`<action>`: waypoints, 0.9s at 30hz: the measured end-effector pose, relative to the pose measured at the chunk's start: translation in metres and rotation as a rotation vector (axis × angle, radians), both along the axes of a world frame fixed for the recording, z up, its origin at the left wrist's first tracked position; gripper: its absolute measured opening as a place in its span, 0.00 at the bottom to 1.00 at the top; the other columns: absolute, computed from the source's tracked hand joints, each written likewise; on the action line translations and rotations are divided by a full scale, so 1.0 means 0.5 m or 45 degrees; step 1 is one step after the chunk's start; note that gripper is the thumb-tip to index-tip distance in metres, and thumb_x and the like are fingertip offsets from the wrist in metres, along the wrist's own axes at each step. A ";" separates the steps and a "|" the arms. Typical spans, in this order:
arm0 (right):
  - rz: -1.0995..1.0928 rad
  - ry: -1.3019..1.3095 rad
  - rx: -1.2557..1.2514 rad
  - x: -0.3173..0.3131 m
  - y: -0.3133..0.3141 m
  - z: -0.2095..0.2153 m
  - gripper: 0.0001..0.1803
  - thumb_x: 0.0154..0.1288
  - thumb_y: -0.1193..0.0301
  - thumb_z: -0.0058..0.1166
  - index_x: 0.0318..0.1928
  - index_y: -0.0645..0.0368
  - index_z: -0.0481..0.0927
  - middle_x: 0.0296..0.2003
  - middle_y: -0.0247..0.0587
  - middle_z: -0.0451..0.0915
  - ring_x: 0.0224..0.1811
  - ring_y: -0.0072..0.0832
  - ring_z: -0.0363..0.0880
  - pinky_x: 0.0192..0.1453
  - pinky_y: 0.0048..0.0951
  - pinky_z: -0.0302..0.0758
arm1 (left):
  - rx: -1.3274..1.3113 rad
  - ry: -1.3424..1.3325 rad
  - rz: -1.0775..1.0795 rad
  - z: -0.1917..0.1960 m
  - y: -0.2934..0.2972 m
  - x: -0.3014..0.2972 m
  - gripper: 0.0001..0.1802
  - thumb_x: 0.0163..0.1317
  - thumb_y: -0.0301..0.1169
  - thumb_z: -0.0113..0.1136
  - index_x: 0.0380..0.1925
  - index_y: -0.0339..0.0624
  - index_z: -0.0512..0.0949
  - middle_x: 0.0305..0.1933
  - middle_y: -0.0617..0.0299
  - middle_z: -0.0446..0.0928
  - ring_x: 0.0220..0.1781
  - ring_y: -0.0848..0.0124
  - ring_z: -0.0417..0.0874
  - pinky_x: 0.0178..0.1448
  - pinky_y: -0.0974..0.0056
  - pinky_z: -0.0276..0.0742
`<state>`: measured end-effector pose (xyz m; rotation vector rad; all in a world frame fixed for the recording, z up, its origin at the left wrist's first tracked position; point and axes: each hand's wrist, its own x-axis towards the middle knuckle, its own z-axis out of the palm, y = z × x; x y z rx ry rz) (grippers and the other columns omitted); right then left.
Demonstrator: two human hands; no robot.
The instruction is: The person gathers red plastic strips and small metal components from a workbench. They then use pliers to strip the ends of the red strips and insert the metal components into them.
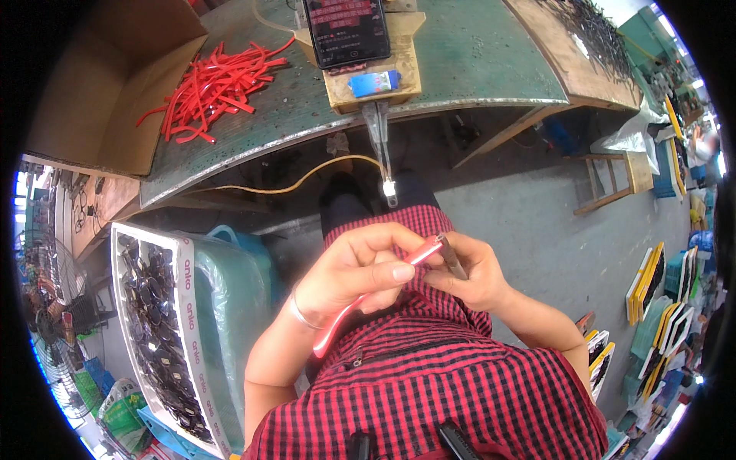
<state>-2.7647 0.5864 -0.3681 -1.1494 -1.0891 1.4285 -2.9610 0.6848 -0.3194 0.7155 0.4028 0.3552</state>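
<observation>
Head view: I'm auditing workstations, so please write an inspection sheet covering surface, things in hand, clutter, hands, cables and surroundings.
Surface: green bench, dark-speckled.
Things in hand: red strip; dark piece, close by the strip's upper end, contact unclear.
Clutter: strip pile beside an open carton; phone and blue item at the bench's front.
Hands: left hand pinches the red strip; right hand holds the dark piece.
Cables: yellow line sagging below the bench edge, cord or hose unclear.
Surroundings: white box of dark parts at left; grey floor at right.
</observation>
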 end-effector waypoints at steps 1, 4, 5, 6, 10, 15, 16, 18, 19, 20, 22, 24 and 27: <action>-0.017 0.004 0.020 -0.004 -0.001 -0.002 0.19 0.58 0.76 0.65 0.50 0.63 0.77 0.39 0.33 0.78 0.42 0.19 0.75 0.48 0.23 0.72 | -0.019 -0.053 -0.014 -0.008 0.000 -0.002 0.15 0.65 0.27 0.58 0.48 0.28 0.75 0.15 0.71 0.69 0.13 0.85 0.62 0.18 0.78 0.52; -0.057 0.039 0.086 -0.016 -0.002 -0.011 0.17 0.58 0.77 0.63 0.49 0.63 0.77 0.38 0.31 0.77 0.40 0.18 0.74 0.46 0.22 0.71 | -0.036 -0.101 -0.023 -0.012 -0.002 -0.003 0.15 0.65 0.28 0.58 0.49 0.29 0.76 0.16 0.71 0.70 0.14 0.86 0.63 0.19 0.78 0.53; -0.063 0.065 0.114 -0.022 0.001 -0.012 0.17 0.59 0.78 0.63 0.49 0.63 0.77 0.37 0.31 0.77 0.40 0.17 0.74 0.45 0.22 0.71 | -0.034 -0.099 -0.019 -0.011 -0.002 -0.003 0.15 0.65 0.27 0.58 0.49 0.29 0.76 0.16 0.71 0.70 0.14 0.86 0.63 0.19 0.78 0.53; -0.069 0.090 0.141 -0.024 0.002 -0.013 0.16 0.59 0.78 0.63 0.48 0.63 0.77 0.37 0.31 0.76 0.40 0.17 0.74 0.45 0.22 0.71 | -0.010 -0.072 0.000 -0.008 -0.004 -0.001 0.15 0.64 0.27 0.58 0.48 0.27 0.75 0.14 0.70 0.68 0.13 0.85 0.63 0.18 0.77 0.53; 0.029 0.055 0.179 -0.017 0.008 -0.027 0.17 0.59 0.78 0.63 0.49 0.63 0.77 0.37 0.31 0.77 0.40 0.17 0.74 0.45 0.22 0.71 | 0.034 -0.032 0.032 -0.001 -0.009 0.003 0.15 0.62 0.25 0.58 0.45 0.24 0.74 0.11 0.68 0.66 0.09 0.83 0.62 0.17 0.76 0.54; 0.131 0.153 0.059 -0.003 0.008 -0.024 0.18 0.59 0.76 0.64 0.50 0.64 0.77 0.37 0.32 0.77 0.40 0.18 0.74 0.45 0.22 0.71 | 0.028 -0.056 0.046 -0.003 -0.014 0.007 0.15 0.62 0.25 0.59 0.45 0.24 0.74 0.11 0.68 0.66 0.10 0.82 0.63 0.17 0.76 0.56; 0.145 0.133 0.045 0.000 0.008 -0.021 0.19 0.59 0.75 0.64 0.50 0.64 0.77 0.37 0.32 0.76 0.40 0.18 0.73 0.45 0.22 0.71 | 0.042 -0.056 0.045 -0.006 -0.012 0.006 0.15 0.62 0.25 0.59 0.46 0.24 0.74 0.11 0.68 0.67 0.10 0.82 0.63 0.17 0.76 0.56; 0.173 0.093 0.017 0.004 0.010 -0.014 0.19 0.60 0.74 0.64 0.51 0.64 0.77 0.37 0.31 0.76 0.40 0.18 0.73 0.45 0.22 0.71 | 0.059 -0.047 0.041 -0.008 -0.012 0.004 0.15 0.62 0.25 0.59 0.46 0.24 0.74 0.11 0.68 0.67 0.10 0.82 0.63 0.17 0.76 0.56; 0.172 0.116 0.000 0.006 0.009 -0.013 0.19 0.60 0.74 0.64 0.51 0.64 0.77 0.37 0.31 0.76 0.40 0.17 0.73 0.45 0.22 0.71 | 0.063 -0.033 0.040 -0.007 -0.011 0.004 0.15 0.63 0.26 0.59 0.46 0.24 0.74 0.12 0.68 0.67 0.10 0.82 0.63 0.17 0.76 0.55; 0.172 0.139 -0.018 0.006 0.007 -0.013 0.19 0.60 0.73 0.64 0.51 0.64 0.77 0.37 0.31 0.76 0.40 0.17 0.73 0.46 0.22 0.71 | 0.066 -0.020 0.039 -0.007 -0.011 0.004 0.15 0.63 0.26 0.59 0.46 0.25 0.74 0.12 0.68 0.67 0.10 0.82 0.63 0.17 0.76 0.55; 0.114 0.157 -0.022 0.001 0.003 -0.013 0.19 0.60 0.73 0.64 0.51 0.64 0.76 0.37 0.30 0.76 0.40 0.17 0.72 0.46 0.22 0.71 | 0.027 -0.082 0.042 -0.015 -0.010 0.004 0.15 0.64 0.27 0.58 0.48 0.27 0.75 0.16 0.69 0.71 0.14 0.84 0.65 0.20 0.78 0.57; -0.002 0.147 0.004 -0.022 -0.005 -0.014 0.20 0.60 0.72 0.64 0.52 0.63 0.76 0.37 0.30 0.75 0.40 0.17 0.72 0.45 0.22 0.70 | 0.007 -0.128 0.047 -0.025 -0.009 0.006 0.15 0.65 0.27 0.58 0.48 0.29 0.75 0.18 0.69 0.72 0.16 0.85 0.66 0.21 0.78 0.58; -0.094 0.170 0.024 -0.043 -0.011 -0.015 0.20 0.61 0.71 0.64 0.52 0.63 0.76 0.37 0.29 0.75 0.40 0.16 0.72 0.45 0.21 0.70 | 0.004 -0.167 0.078 -0.033 -0.015 0.010 0.15 0.65 0.28 0.58 0.48 0.29 0.75 0.18 0.70 0.71 0.16 0.85 0.66 0.22 0.78 0.58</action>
